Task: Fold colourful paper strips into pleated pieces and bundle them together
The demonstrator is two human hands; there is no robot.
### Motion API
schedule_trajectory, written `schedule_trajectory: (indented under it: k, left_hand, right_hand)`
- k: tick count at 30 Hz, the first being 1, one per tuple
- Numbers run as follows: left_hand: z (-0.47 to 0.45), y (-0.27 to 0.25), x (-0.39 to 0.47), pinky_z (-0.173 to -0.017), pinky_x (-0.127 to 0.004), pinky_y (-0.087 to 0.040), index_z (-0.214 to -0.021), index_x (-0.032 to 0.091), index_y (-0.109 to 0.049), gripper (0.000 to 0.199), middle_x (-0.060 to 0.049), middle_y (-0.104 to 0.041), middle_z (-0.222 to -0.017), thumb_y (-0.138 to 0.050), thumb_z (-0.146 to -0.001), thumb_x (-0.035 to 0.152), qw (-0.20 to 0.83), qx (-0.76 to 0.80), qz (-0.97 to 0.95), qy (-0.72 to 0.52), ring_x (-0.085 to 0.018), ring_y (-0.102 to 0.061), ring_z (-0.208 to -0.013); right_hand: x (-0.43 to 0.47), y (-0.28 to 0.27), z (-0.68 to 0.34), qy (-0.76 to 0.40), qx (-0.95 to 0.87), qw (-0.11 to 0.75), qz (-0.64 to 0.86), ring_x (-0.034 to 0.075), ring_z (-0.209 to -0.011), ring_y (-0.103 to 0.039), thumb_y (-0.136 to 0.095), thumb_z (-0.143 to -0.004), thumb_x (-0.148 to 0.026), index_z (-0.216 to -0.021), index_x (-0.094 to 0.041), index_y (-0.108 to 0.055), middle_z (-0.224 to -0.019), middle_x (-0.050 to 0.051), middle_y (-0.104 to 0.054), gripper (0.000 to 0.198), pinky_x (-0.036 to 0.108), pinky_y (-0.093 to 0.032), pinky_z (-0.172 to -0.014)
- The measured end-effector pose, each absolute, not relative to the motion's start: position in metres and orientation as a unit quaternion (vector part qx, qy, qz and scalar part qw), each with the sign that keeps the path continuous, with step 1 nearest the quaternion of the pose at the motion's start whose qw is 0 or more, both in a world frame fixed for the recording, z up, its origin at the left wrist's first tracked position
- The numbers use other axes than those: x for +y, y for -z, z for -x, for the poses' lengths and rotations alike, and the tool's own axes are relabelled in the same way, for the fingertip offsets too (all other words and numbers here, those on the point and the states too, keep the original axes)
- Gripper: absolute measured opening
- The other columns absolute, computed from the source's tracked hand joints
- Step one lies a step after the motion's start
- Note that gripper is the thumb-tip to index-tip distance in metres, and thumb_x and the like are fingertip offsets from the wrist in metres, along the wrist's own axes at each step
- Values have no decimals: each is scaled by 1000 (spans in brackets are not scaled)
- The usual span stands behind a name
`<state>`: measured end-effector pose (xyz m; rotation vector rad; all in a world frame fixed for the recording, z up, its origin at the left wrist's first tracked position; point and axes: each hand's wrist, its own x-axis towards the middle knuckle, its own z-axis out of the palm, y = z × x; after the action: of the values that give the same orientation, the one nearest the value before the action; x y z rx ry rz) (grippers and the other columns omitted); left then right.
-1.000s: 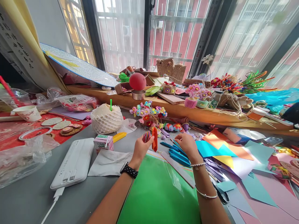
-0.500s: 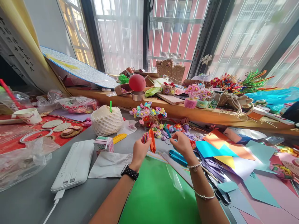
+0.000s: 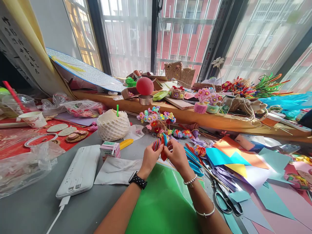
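My left hand point(image 3: 149, 159) is closed around a striped, multicoloured bundle of folded paper point(image 3: 156, 145), with an orange folded paper strip point(image 3: 163, 154) standing out from it. Held between the fingertips of my right hand point(image 3: 177, 156) is a blue folded paper strip point(image 3: 165, 139), which meets the orange one. Where they join is partly hidden by my fingers. Both hands are close together above a green plastic sheet point(image 3: 161, 198). More blue paper strips point(image 3: 195, 166) lie beside my right wrist, and a round folded-paper ball point(image 3: 200, 150) sits behind them.
Scissors point(image 3: 223, 201) and coloured paper sheets point(image 3: 275, 200) lie at right. On the left are a white power bank point(image 3: 78, 172), a small drink carton point(image 3: 110, 150) and a net-wrapped coconut point(image 3: 113, 126). Flower crafts point(image 3: 156, 117) stand ahead, below the cluttered sill point(image 3: 185, 118).
My right hand has moved left, bringing the blue strip against the orange one in my left hand. The scissors behind my right forearm have come into fuller view.
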<state>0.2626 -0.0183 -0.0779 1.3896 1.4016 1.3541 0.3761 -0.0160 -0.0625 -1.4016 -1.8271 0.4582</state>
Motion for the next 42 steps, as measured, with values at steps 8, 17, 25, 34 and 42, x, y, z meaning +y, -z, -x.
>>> schedule_trajectory:
  k: [8,17,25,34,42]
  left_hand:
    - [-262,78,-17,-41,-17,-29,-58,14,-54,23,7,-38,-37,-55,-60,36,377,548,-506,-549,-7,-36,-39]
    - [-262,83,-16,-39,-17,-27,-60,13,-55,27,8,-36,-35,-55,-60,40,381,549,-502,-548,-6,-33,-36]
    - [-261,77,-16,-33,-17,-22,-68,12,-58,33,10,-30,-30,-58,-59,44,457,519,-505,-516,-3,-27,-30]
    - [-261,71,-17,-29,-14,-19,-86,12,-53,46,13,-30,-32,-67,-50,37,607,433,-426,-512,0,-21,-26]
    - [-261,74,-17,-29,-14,-16,-74,11,-54,40,11,-29,-30,-66,-51,41,610,433,-426,-508,0,-21,-26]
  right_hand:
    - [-11,56,-388,-272,-712,415,497,15,-64,-55,-49,-71,-26,-65,-16,-52,-67,3,-60,12,24,-41,-57]
    - [-4,73,-386,-377,-633,465,492,13,-55,-52,-56,-63,-30,-73,-15,-48,-65,2,-55,19,25,-44,-48]
    - [0,74,-393,-378,-634,453,500,13,-54,-51,-56,-62,-30,-64,-15,-51,-58,1,-54,16,26,-44,-53]
    - [-5,64,-394,-505,-588,463,430,10,-56,-50,-62,-56,-38,-66,-14,-52,-62,-1,-53,28,22,-42,-54]
    - [-1,70,-394,-488,-616,447,428,9,-51,-48,-63,-57,-37,-66,-15,-48,-58,-3,-50,28,22,-40,-50]
